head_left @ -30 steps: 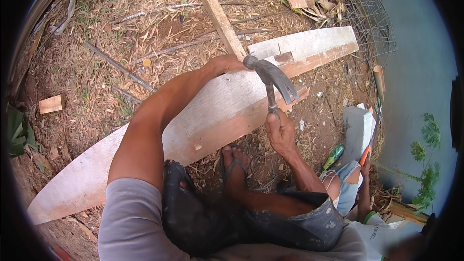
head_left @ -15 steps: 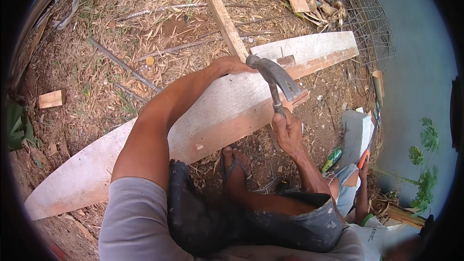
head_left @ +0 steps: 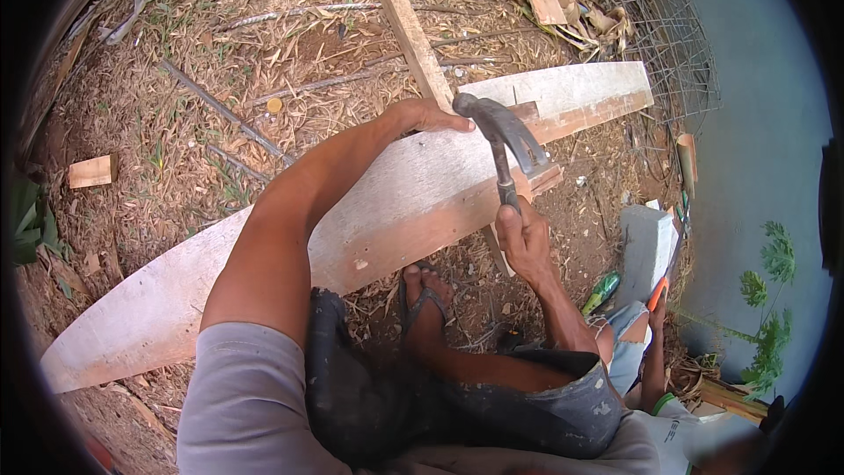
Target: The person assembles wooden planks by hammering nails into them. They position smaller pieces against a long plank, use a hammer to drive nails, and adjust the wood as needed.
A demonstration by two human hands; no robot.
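A long whitish wooden board (head_left: 396, 180) with a bare reddish-brown near edge lies slantwise before me. My left hand (head_left: 425, 114) grips its far edge, thumb on top, the other fingers mostly hidden. A claw hammer (head_left: 504, 136) is upright in my right hand (head_left: 526, 244), which is closed round its handle. The hammer's head hangs over the board, just right of my left thumb. Beyond the left hand, a wooden batten (head_left: 409, 31) runs away from the board. A second whitish board (head_left: 580, 92) extends to the right, with a small brown wood piece (head_left: 527, 110) near the joint.
At lower right, another person's hand (head_left: 657, 312) holds an orange-handled saw (head_left: 661, 288) beside a grey block (head_left: 646, 242). A green bottle (head_left: 602, 292) lies near it. Wire mesh (head_left: 673, 35) stands by the blue-grey wall (head_left: 747, 141). Metal rods (head_left: 220, 110) and a wood offcut (head_left: 92, 171) lie on the straw-covered ground.
The hammer has tilted slightly and its head has shifted a little to the right, so more of my left thumb shows. My left hand keeps its place on the board.
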